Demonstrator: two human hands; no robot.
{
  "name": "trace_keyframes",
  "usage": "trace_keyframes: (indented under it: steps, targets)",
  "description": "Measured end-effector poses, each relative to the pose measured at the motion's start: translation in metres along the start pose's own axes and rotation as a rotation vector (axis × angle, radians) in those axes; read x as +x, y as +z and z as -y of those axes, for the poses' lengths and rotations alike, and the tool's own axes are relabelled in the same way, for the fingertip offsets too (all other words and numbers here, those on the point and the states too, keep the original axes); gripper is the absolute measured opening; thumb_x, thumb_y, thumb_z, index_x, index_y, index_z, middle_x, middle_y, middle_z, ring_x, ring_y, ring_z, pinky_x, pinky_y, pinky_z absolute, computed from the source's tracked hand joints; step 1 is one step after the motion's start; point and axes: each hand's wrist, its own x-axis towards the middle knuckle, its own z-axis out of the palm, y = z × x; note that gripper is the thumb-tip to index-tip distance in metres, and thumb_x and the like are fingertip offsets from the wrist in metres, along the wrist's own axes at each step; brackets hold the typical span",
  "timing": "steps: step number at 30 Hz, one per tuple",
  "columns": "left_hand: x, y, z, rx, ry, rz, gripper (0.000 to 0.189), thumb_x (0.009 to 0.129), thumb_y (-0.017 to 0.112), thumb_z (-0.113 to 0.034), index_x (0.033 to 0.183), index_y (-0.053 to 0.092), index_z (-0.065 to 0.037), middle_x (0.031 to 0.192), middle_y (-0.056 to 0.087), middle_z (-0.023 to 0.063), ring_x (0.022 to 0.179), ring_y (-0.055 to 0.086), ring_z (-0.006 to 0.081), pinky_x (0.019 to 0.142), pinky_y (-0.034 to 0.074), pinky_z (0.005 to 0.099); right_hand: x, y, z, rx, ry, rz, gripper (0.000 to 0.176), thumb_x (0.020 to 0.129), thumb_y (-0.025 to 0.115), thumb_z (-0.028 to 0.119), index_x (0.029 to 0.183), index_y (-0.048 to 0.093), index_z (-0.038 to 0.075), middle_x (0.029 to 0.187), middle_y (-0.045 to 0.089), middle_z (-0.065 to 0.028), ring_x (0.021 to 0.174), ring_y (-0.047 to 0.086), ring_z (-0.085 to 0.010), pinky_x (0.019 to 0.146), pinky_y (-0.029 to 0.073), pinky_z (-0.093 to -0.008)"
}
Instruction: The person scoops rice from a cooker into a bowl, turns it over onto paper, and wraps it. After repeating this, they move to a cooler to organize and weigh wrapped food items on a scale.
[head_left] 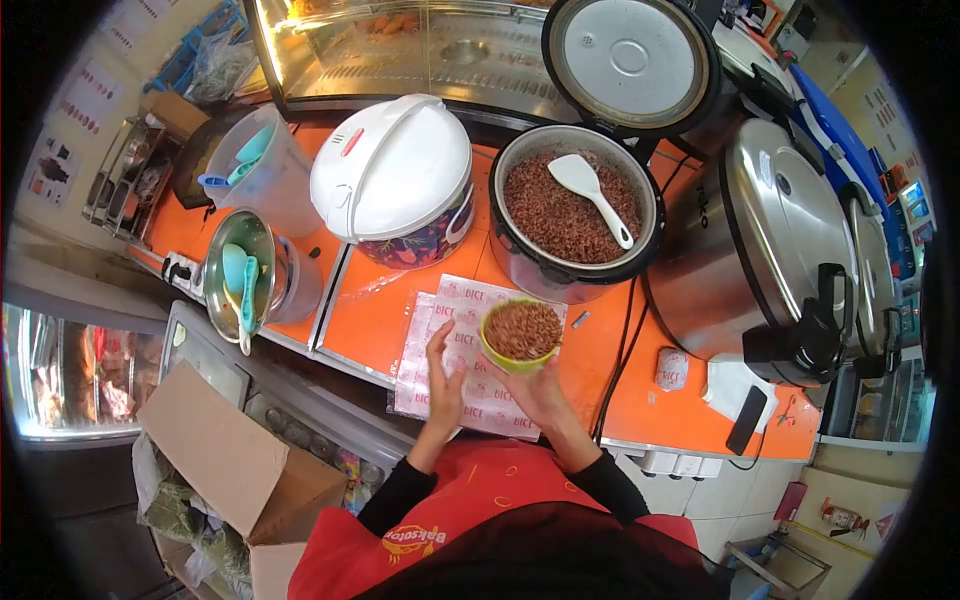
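My right hand (537, 393) grips a small green bowl (512, 362) from below. Reddish-brown cooked rice (523, 330) fills the bowl. My left hand (446, 383) is just left of the bowl, fingers apart and holding nothing. Under both hands lie printed food wrapping papers (420, 370) on the orange counter. Beyond them stands an open rice cooker (510, 255) full of the same rice, with a white rice paddle (595, 198) resting on top.
A white-lidded pot (400, 175) stands left of the cooker, and a large steel rice cooker (745, 250) to the right. A metal bowl with utensils (220, 290), a wrapped packet (671, 369), a phone (746, 420) and a black cable (617, 370) share the counter. An open cardboard box (215, 440) sits lower left.
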Motion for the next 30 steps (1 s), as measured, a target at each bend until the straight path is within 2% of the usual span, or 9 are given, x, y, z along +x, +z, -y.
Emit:
trace_keyframes:
  steps: [3, 4, 7, 8, 11, 15, 24, 27, 30]
  targets:
    - [-0.006, -0.055, 0.066, 0.904, 0.009, 0.353, 0.072, 0.079, 0.059, -0.037, 0.136, 0.030, -0.003, 0.141, 0.030, 0.0168, 0.136, 0.019, 0.0322, 0.108, 0.010, 0.0533, -0.023, -0.042, -0.004, 0.044, 0.068, -0.182, 0.093, 0.068, 0.072, 0.051, 0.140, 0.025, 0.014, 0.140, 0.035, -0.0084, 0.128, 0.036, -0.0261, 0.108, 0.029, -0.0469]
    - [-0.011, -0.054, 0.069, 1.125, 0.034, 0.424, 0.090, 0.073, 0.063, -0.051, 0.138, 0.027, 0.000, 0.146, 0.024, 0.0175, 0.137, 0.014, 0.0349, 0.106, 0.008, 0.0592, -0.026, -0.049, -0.002, 0.000, 0.090, -0.223, 0.087, 0.070, 0.075, 0.041, 0.138, 0.028, 0.016, 0.135, 0.040, -0.0081, 0.124, 0.041, -0.0257, 0.104, 0.035, -0.0465]
    - [-0.026, -0.043, 0.081, 1.164, 0.053, 0.367, 0.103, 0.068, 0.064, -0.059, 0.140, 0.021, 0.001, 0.148, 0.018, 0.0170, 0.138, 0.012, 0.0336, 0.106, 0.006, 0.0590, -0.010, -0.058, 0.002, -0.838, -0.003, -0.266, 0.073, 0.077, 0.072, 0.028, 0.135, 0.031, 0.011, 0.132, 0.041, -0.0067, 0.118, 0.044, -0.0252, 0.100, 0.036, -0.0445]
    - [-0.030, -0.038, 0.086, 1.158, 0.048, 0.351, 0.108, 0.067, 0.066, -0.057, 0.141, 0.016, 0.003, 0.148, 0.017, 0.0184, 0.138, 0.011, 0.0338, 0.106, 0.005, 0.0591, -0.003, -0.050, -0.001, -0.970, -0.035, -0.236, 0.070, 0.071, 0.074, 0.019, 0.129, 0.037, 0.011, 0.127, 0.044, -0.0085, 0.113, 0.046, -0.0283, 0.095, 0.040, -0.0457]
    - [-0.033, -0.034, 0.089, 1.142, 0.042, 0.330, 0.108, 0.066, 0.066, -0.058, 0.141, 0.016, 0.003, 0.148, 0.017, 0.0194, 0.139, 0.011, 0.0328, 0.106, 0.005, 0.0584, 0.011, -0.059, -0.026, -2.184, -0.245, 0.074, 0.073, 0.062, 0.077, 0.019, 0.126, 0.042, 0.015, 0.124, 0.043, -0.0140, 0.113, 0.044, -0.0329, 0.091, 0.041, -0.0472]
    - [-0.028, -0.036, 0.088, 1.147, 0.030, 0.319, 0.108, 0.067, 0.062, -0.063, 0.141, 0.018, 0.003, 0.149, 0.017, 0.0179, 0.139, 0.011, 0.0308, 0.106, 0.004, 0.0580, 0.021, -0.052, -0.039, -2.186, -0.132, -0.048, 0.078, 0.058, 0.078, 0.020, 0.128, 0.042, 0.019, 0.125, 0.040, -0.0192, 0.116, 0.040, -0.0366, 0.089, 0.042, -0.0491]
    - [-0.025, -0.040, 0.083, 1.029, 0.065, 0.308, 0.105, 0.065, 0.068, -0.056, 0.141, 0.022, -0.001, 0.148, 0.018, 0.0184, 0.139, 0.011, 0.0319, 0.107, 0.004, 0.0559, 0.024, -0.048, -0.022, -2.146, -0.091, 0.120, 0.082, 0.056, 0.080, 0.018, 0.129, 0.042, 0.019, 0.125, 0.041, -0.0197, 0.117, 0.040, -0.0385, 0.095, 0.040, -0.0473]
    - [-0.030, -0.063, 0.091, 0.907, 0.137, 0.525, 0.094, 0.064, 0.071, -0.051, 0.139, 0.032, -0.010, 0.148, 0.020, 0.0159, 0.138, 0.014, 0.0329, 0.108, 0.007, 0.0543, 0.016, -0.040, -0.008, -2.014, -0.150, 0.088, 0.078, 0.057, 0.080, 0.018, 0.126, 0.044, 0.017, 0.124, 0.042, -0.0190, 0.116, 0.041, -0.0386, 0.097, 0.038, -0.0454]
    - [-0.033, -0.072, 0.085, 0.776, 0.167, 0.526, 0.060, 0.065, 0.076, -0.036, 0.117, 0.055, -0.017, 0.145, 0.028, 0.0146, 0.136, 0.020, 0.0341, 0.108, 0.011, 0.0531, 0.008, -0.008, 0.018, -1.853, -0.252, 0.019, 0.074, 0.058, 0.081, 0.019, 0.123, 0.046, 0.013, 0.122, 0.044, -0.0186, 0.115, 0.042, -0.0387, 0.097, 0.038, -0.0435]
